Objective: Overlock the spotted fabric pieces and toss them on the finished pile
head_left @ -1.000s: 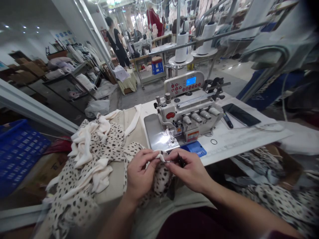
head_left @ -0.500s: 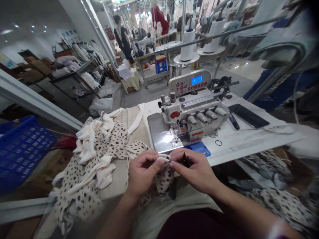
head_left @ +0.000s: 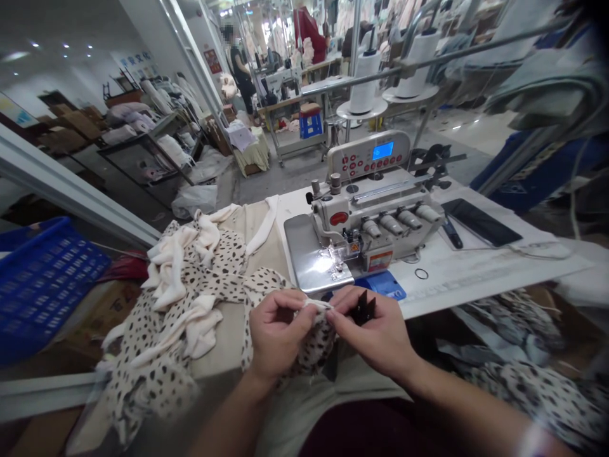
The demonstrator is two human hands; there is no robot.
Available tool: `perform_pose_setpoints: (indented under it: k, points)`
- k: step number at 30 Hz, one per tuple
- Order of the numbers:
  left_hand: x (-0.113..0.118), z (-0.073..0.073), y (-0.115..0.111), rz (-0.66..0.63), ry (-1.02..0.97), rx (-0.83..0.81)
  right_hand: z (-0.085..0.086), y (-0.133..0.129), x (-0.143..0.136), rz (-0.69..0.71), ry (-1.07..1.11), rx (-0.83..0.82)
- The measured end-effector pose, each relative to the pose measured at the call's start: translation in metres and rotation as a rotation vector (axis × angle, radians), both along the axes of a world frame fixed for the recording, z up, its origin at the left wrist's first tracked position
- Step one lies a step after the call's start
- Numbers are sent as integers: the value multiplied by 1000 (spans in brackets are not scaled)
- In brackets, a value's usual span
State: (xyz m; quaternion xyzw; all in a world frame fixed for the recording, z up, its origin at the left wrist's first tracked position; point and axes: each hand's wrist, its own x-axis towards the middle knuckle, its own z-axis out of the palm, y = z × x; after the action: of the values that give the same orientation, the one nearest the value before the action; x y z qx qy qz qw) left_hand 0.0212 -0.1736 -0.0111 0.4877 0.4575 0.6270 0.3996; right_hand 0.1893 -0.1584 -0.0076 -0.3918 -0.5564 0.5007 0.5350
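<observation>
My left hand (head_left: 280, 330) pinches the white edge of a spotted fabric piece (head_left: 318, 346) between thumb and fingers. Close beside it, my right hand (head_left: 373, 324) pinches the same edge. A small dark pointed thing (head_left: 364, 308), its kind unclear, is tucked in the right hand's fingers. The held fabric hangs below both hands, just in front of a white overlock sewing machine (head_left: 375, 222). The machine's lamp lights its metal plate (head_left: 314, 257). To the left lies a heap of spotted fabric (head_left: 228, 254) with cream bands.
On the machine table (head_left: 457, 279) lie a phone (head_left: 480, 222), a dark slim tool (head_left: 451, 233) and a black ring (head_left: 421, 273). A blue basket (head_left: 47, 285) stands at left. Spotted cloth (head_left: 528, 387) lies low at right. Thread cones (head_left: 365, 82) stand behind; a person (head_left: 242, 73) is farther back.
The view has shifted slightly, so the machine sits a little lower and farther right. Both hands still pinch the fabric edge, with the left fingertips now closer to the right.
</observation>
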Motion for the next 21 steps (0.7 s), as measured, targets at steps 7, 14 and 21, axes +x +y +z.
perform_pose_setpoints:
  k: [7, 14, 21]
  points:
    - [1, 12, 0, -114, -42, -37, 14, 7, 13, 257, -274, 0]
    - [-10, 14, 4, -263, 161, -297, 9, 7, 13, 212, -294, 164]
    - [-22, 52, 38, -306, 638, -84, -1, 8, 0, 144, -250, -20]
